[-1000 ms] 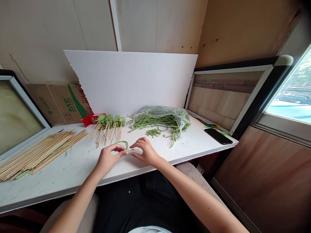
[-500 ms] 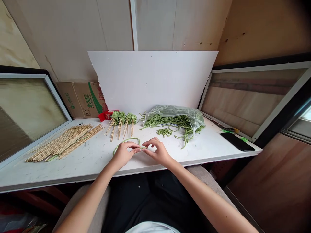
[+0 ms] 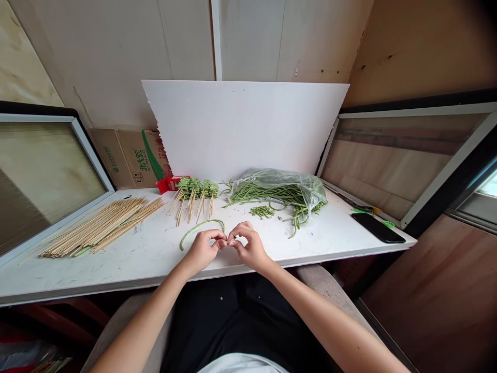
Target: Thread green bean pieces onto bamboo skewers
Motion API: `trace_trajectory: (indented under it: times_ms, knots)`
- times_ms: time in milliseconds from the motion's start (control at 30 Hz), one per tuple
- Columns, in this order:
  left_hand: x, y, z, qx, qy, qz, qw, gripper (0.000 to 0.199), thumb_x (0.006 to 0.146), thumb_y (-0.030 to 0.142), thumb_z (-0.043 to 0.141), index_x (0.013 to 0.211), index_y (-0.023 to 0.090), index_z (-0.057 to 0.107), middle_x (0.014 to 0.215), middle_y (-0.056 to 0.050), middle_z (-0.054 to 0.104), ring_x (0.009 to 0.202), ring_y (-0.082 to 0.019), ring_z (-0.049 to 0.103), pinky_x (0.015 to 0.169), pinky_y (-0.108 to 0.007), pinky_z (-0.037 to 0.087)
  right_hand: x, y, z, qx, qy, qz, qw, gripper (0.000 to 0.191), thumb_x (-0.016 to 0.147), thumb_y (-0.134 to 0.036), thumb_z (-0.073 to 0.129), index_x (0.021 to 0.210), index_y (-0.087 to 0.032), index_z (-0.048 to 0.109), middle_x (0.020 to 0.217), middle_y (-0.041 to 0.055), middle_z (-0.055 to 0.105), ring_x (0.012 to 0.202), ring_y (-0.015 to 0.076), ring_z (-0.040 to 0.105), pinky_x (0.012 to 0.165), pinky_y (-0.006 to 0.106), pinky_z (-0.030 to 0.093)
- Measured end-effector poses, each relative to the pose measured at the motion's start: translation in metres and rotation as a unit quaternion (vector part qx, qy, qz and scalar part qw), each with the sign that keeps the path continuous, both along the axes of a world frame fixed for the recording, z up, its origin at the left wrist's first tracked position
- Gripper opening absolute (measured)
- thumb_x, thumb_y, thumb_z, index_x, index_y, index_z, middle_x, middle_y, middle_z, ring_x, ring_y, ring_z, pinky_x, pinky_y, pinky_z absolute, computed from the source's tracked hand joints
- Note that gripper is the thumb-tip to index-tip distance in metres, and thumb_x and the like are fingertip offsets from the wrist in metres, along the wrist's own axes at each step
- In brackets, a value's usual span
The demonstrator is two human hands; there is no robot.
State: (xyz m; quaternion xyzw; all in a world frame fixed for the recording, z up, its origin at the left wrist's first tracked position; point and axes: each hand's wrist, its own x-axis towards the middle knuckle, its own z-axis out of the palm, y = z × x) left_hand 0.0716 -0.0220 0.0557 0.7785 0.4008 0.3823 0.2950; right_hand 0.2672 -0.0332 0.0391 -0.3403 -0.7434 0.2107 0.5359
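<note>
A long green bean (image 3: 202, 224) curves in an arc over the white table and runs to my fingertips. My left hand (image 3: 205, 249) pinches it near its end. Close against it, my right hand (image 3: 248, 245) pinches the tip of the same bean, thumb and forefinger together. The fingers hide most of that end. Beyond my hands lie short cut bean pieces (image 3: 262, 211). Behind them a clear plastic bag (image 3: 279, 178) holds many long beans (image 3: 267, 193). Several skewers threaded with folded green beans (image 3: 198, 187) rest left of the bag.
Bare bamboo skewers (image 3: 104, 225) are spread on the left of the table (image 3: 155, 264). A black phone (image 3: 378, 228) lies near the right edge. A white board (image 3: 248, 129) stands at the back, beside a cardboard box (image 3: 128, 158). Framed panels flank both sides.
My hands have drawn closer together, and the fingertips now meet at the bean's end. The loop of bean has slid slightly and lies more openly on the table.
</note>
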Motion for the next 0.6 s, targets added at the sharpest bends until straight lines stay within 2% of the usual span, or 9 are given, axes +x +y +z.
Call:
trace_trajectory:
  times_ms: [100, 233, 333, 467, 600]
  knots:
    - [0.0, 0.002, -0.002, -0.008, -0.003, -0.008, 1.0, 0.018, 0.089, 0.026, 0.056, 0.079, 0.02, 0.071, 0.073, -0.004, 0.071, 0.075, -0.021, 0.067, 0.078, -0.033, 0.054, -0.004, -0.003, 0.003, -0.014, 0.029, -0.014, 0.999, 0.014, 0.094, -0.025, 0.069, 0.081, -0.025, 0.071, 0.082, 0.0041, 0.07, 0.101, 0.0261, 0.056, 0.095, 0.041, 0.046]
    - [-0.007, 0.01, -0.006, -0.016, -0.001, -0.012, 1.0, 0.024, 0.092, 0.037, 0.06, 0.084, 0.02, 0.074, 0.077, -0.006, 0.074, 0.078, -0.022, 0.069, 0.08, -0.033, 0.054, 0.002, 0.006, 0.001, -0.003, 0.021, -0.016, 1.0, 0.01, 0.095, -0.033, 0.072, 0.09, -0.026, 0.077, 0.086, 0.0053, 0.073, 0.106, 0.0256, 0.055, 0.096, 0.04, 0.046]
    - [-0.01, 0.015, -0.009, -0.017, -0.007, 0.02, 1.0, 0.028, 0.093, 0.044, 0.063, 0.093, 0.019, 0.075, 0.076, -0.006, 0.074, 0.077, -0.021, 0.069, 0.081, -0.034, 0.054, 0.018, 0.022, -0.008, 0.002, -0.051, -0.09, 0.995, 0.012, 0.092, -0.037, 0.076, 0.094, -0.027, 0.081, 0.088, 0.0065, 0.073, 0.105, 0.0267, 0.054, 0.096, 0.042, 0.045]
    - [-0.01, 0.016, -0.015, -0.023, 0.003, 0.029, 0.999, 0.032, 0.093, 0.047, 0.063, 0.1, 0.018, 0.075, 0.073, -0.004, 0.072, 0.071, -0.02, 0.068, 0.076, -0.033, 0.055, 0.044, 0.039, -0.021, -0.012, -0.188, -0.226, 0.956, 0.011, 0.091, -0.035, 0.077, 0.09, -0.027, 0.084, 0.091, 0.0105, 0.071, 0.103, 0.03, 0.051, 0.092, 0.046, 0.043]
    - [-0.008, 0.014, -0.017, -0.018, 0.013, 0.011, 1.0, 0.039, 0.1, 0.049, 0.05, 0.105, 0.018, 0.073, 0.079, -0.005, 0.072, 0.076, -0.019, 0.068, 0.08, -0.035, 0.055, 0.055, 0.042, -0.021, -0.059, -0.269, -0.252, 0.928, 0.014, 0.09, -0.037, 0.077, 0.093, -0.025, 0.084, 0.094, 0.0129, 0.07, 0.107, 0.0334, 0.05, 0.091, 0.047, 0.042]
